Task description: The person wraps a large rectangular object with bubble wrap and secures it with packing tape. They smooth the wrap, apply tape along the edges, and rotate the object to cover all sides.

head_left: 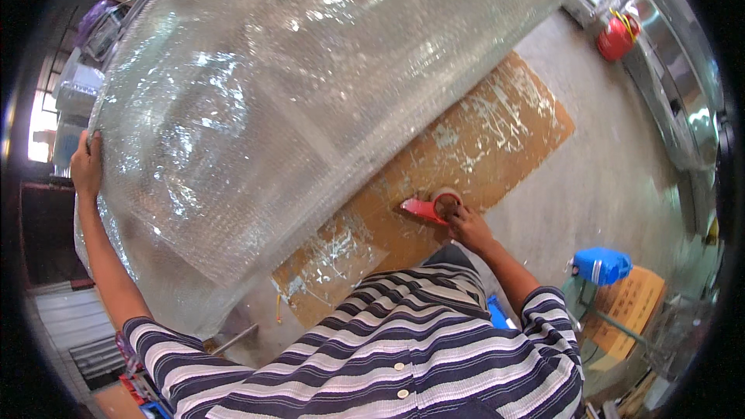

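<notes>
A large object wrapped in clear, shiny bubble wrap (310, 101) fills the upper left and middle of the head view. My left hand (87, 164) grips the wrap's left edge, arm stretched out; some of its fingers are hidden behind the edge. In front of my body, my right hand (469, 228) is closed on a red tape dispenser (423, 209) that carries a roll of tape. The dispenser is held over a worn brown board (458, 147), apart from the wrap.
Concrete floor (613, 147) lies to the right. A red gas cylinder (617, 37) stands at the far right near shiny metal units (660, 70). Closer on the right are a blue jerrycan (602, 265) and a cardboard box (630, 312). A metal rod (237, 338) shows at the lower left.
</notes>
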The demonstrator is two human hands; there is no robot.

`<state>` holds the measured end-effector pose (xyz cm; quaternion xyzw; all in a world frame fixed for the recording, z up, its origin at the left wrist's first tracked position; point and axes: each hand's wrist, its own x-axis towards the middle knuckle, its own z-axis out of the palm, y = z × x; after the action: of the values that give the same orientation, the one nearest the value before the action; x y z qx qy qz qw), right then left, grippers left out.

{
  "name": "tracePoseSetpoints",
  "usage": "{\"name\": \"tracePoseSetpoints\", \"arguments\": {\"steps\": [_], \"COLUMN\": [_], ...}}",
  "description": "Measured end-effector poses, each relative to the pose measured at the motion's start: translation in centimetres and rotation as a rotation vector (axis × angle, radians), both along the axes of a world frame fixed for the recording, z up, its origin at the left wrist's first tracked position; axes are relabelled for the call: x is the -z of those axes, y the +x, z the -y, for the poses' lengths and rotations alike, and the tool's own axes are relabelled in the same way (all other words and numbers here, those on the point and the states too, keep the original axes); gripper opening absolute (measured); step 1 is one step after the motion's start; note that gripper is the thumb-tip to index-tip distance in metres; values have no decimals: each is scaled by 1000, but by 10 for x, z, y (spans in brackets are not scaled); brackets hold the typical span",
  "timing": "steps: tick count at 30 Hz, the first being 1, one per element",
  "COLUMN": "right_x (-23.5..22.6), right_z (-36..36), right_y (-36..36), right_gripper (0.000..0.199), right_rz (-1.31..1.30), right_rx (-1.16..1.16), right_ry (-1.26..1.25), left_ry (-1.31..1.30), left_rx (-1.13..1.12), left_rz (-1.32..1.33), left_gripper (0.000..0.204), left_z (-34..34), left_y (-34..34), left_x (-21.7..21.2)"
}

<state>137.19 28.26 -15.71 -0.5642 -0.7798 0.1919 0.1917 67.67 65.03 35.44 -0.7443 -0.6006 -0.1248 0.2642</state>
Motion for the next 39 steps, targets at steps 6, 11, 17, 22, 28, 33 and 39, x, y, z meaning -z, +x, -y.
{"name": "tracePoseSetpoints", "arguments": {"steps": [6, 11, 17, 22, 28, 33, 39], "right_x": [-88, -224, -292, -303, -256, -238, -240], "right_z": [-49, -121, -162, -172, -165, -152, -152], "right_y": [-9, -51, -95, -94, -84, -91, -98], "right_gripper": [42, 48, 61, 47, 32, 26, 31], "right_rz": [2, -1019, -1546, -1503, -1464, -1478, -1607], "right_rx": [246, 456, 450, 472, 288, 299, 388], "right_ry": [-242, -88, -413, -506, -359, -163, -170], "left_ry": [-35, -28, -5, 4, 43, 7, -82], "left_rx": [-88, -27, -18, -23, -20, -9, -22], "left_rz": [10, 53, 78, 72, 58, 59, 101], "left_gripper": [55, 53, 54, 53, 49, 50, 52], "left_z": [15, 16, 25, 31, 44, 41, 54], "left_y": [24, 42, 53, 41, 51, 47, 71], "left_x": [4, 7, 3, 4, 1, -3, -8]}}
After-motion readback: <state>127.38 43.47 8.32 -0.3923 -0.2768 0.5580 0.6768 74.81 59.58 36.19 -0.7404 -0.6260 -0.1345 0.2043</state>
